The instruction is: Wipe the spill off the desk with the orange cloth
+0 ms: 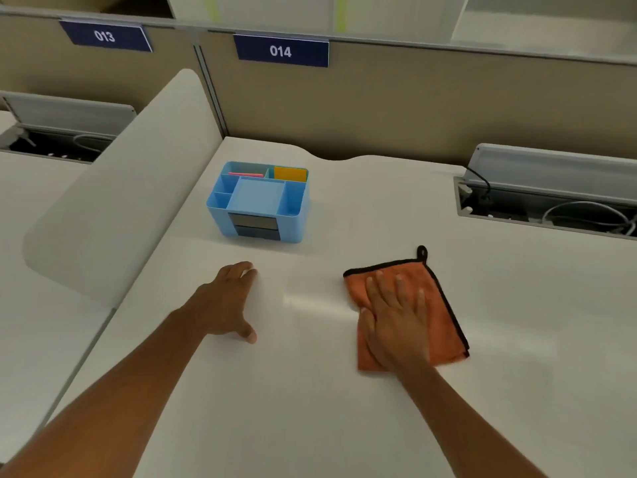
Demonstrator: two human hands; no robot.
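Note:
An orange cloth (437,305) with black trim and a black hanging loop lies flat on the white desk (310,391), right of centre. My right hand (396,322) presses flat on it, fingers spread and pointing away from me. My left hand (229,301) rests on the bare desk to the left, fingers apart and holding nothing. Between the two hands a faint shiny streak (317,301) shows on the desk surface; I cannot tell if it is liquid or glare.
A light blue desk organiser (293,208) with coloured notes stands beyond my hands. A white curved divider (113,208) borders the desk on the left. An open cable tray (551,208) with wires sits at the back right, below a beige partition labelled 014.

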